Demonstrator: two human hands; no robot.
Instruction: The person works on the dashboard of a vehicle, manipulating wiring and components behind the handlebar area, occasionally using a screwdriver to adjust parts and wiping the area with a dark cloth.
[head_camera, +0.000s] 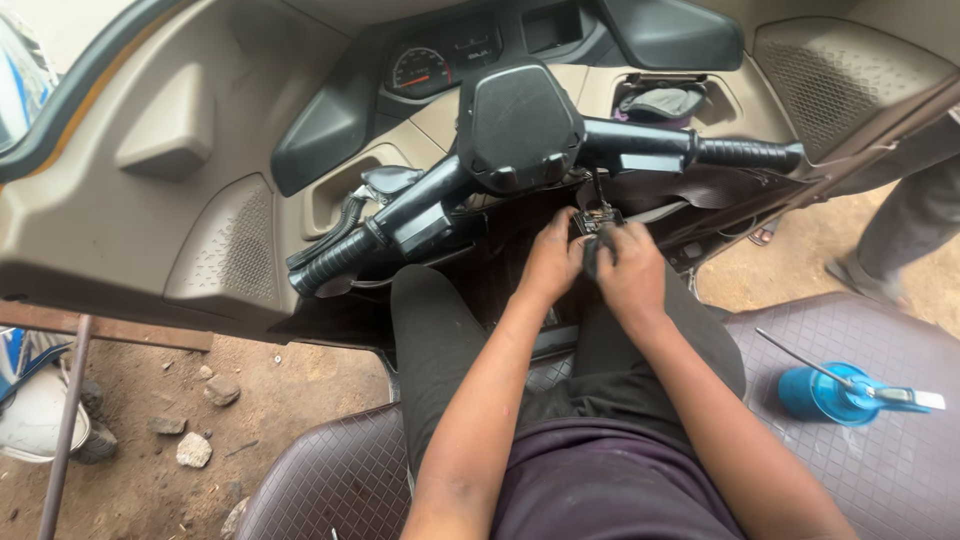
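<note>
Obstacles: black handlebar (520, 150) overhangs both hands at 12 o'clock; the person's own knees flank the gap at 6. Free room: quilted seat (880, 470) at 4 o'clock, except a blue oil can (825, 392).

Daylit dirt floor (150, 400) with stones (195, 450), beige cabin panel (130, 200), perhaps quilted maroon seat (880, 470).

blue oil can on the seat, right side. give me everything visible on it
The blue oil can is a squat, round can that looks like metal or glossy plastic. It lies tipped on its side on the quilted maroon seat. A long thin spout runs from it up toward the left, and a pale grey lever handle sticks out to the right. Nothing touches it but the seat. Both hands, the left hand and the right hand, are away from it, under the handlebar.
</note>
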